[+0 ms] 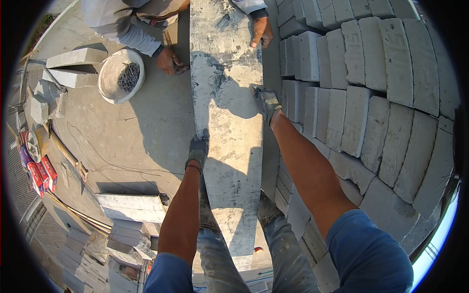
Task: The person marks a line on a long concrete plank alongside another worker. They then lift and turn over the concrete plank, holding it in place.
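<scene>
A long whitish board (229, 185), smeared with grey cement, runs lengthwise between my legs and away from me. My left hand (198, 149), in a dark work glove, grips its left edge. On the opposite edge, somewhat farther away, my gloved right hand (267, 103) is closed on the board. Part of the fingers of both hands is hidden by the gloves and the board's edges. At the far end, another person's hand (262, 33) rests on the board's right edge, while that person's other hand (168, 61) is low beside the left edge.
Stacked grey blocks (361, 88) rise close along the right. To the left, a white bucket (137, 90) holds many nails. Loose blocks (73, 58), a long-handled tool (63, 146), red bags (44, 173) and another board (132, 207) lie farther left on the concrete floor (117, 141).
</scene>
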